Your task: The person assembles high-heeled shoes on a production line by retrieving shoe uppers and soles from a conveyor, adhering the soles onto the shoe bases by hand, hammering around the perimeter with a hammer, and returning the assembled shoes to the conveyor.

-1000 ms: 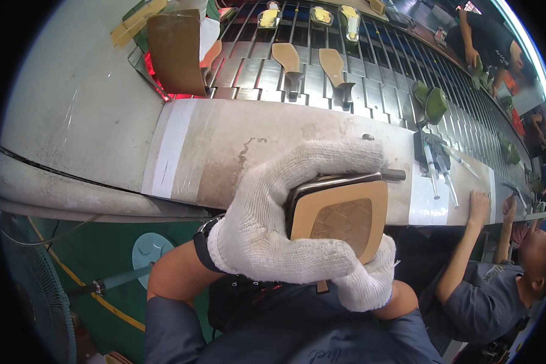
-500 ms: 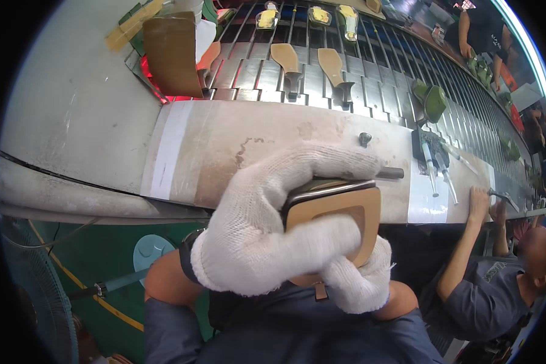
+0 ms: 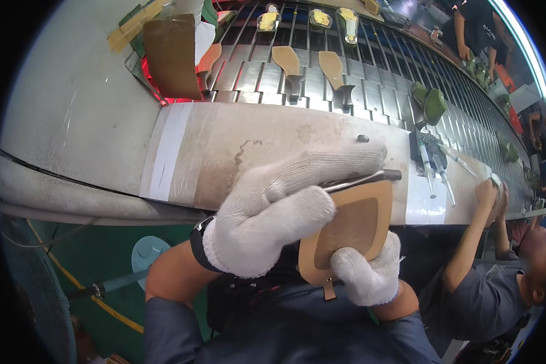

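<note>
Fan (image 3: pixel 36 297) at lower left, cut by the dark rim of the frame. Blue stool (image 3: pixel 148 252) right of it, on green floor (image 3: pixel 118 236). White strip (image 3: pixel 165 158) across the left end of the bench (image 3: pixel 297 124); any marks on it too faint to read. Brown board (image 3: pixel 173 57) at upper left, face plain. Black band (image 3: pixel 201 242) on the left wrist.

Left hand (image 3: pixel 273 215), white glove, center: fingers straight along the sole's top edge, thumb spread well away from them and over the upper-left edge. Not closed round anything; can't tell how hard thumb or fingers touch.

Clear pieces (image 3: pixel 269 22) with yellow patches at top center, print not legible. Two tan blanks (image 3: pixel 285 59) lie below them on the conveyor (image 3: pixel 246 79).

Sole (image 3: pixel 352 224), tan with brown inner panel, sits just right of frame center, face toward camera, tilted. Dark rod (image 3: pixel 393 175) sticks out at its upper-right corner. Right hand (image 3: pixel 370 273), also gloved, has its lower-right edge: thumb on the face, fingers curled behind.

Syringes (image 3: pixel 427 173) lie right of center, partly over another white strip (image 3: pixel 428 209). Green shoe (image 3: pixel 432 106) above them on the conveyor. Co-worker (image 3: pixel 479 303) at lower right, gray shirt with small lettering, too blurred to read. Person (image 3: pixel 482 27) at upper right, dark shirt, pale lettering, same.
</note>
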A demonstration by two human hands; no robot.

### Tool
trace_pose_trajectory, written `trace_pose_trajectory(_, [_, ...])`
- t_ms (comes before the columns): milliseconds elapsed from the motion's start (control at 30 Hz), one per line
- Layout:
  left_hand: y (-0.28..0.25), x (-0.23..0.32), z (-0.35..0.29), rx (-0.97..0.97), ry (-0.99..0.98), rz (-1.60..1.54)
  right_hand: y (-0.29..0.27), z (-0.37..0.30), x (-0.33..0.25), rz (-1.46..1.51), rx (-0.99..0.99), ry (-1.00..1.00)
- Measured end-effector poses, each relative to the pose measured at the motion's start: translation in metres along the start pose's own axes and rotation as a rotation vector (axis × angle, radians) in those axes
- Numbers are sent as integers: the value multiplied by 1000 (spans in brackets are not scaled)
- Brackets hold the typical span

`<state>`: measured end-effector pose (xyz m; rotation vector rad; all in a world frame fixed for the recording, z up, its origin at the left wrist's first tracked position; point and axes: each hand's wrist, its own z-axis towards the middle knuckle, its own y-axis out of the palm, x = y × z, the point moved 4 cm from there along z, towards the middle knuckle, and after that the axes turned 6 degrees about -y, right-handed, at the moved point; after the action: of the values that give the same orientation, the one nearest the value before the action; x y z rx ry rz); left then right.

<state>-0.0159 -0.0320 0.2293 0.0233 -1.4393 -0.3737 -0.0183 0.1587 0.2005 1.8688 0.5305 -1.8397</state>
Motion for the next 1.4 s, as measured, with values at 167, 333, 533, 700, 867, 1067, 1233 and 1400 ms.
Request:
trace_pose_trajectory(167, [4,7,-13,31,-58,-51,6,1,1,-11,-92,-53])
trace_pose_trajectory(333, [3,16,-21,125,-38,82,17,-2,9,-64,-209,-63])
trace_pose_trajectory(533, [1,39,-25,185,-37,367,33,7,4,-205,-231,-437])
trace_pose_trajectory(700, [-16,34,19,317,-130,63,12,20,8,-84,-174,-119])
trace_pose_trajectory(867, [-41,-26,49,18,158,-400,-4,45,6,237,-10,38])
trace_pose_trajectory(1067, [-36,-31,61,22,174,-250,-19,52,6,220,-41,-15])
trace_pose_trajectory(1233, [-31,-40,65,2,198,-361,-27,53,7,103,64,-128])
trace_pose_trajectory(1400, [-33,-44,58,-38,305,-170,-26,52,2,31,86,-168])
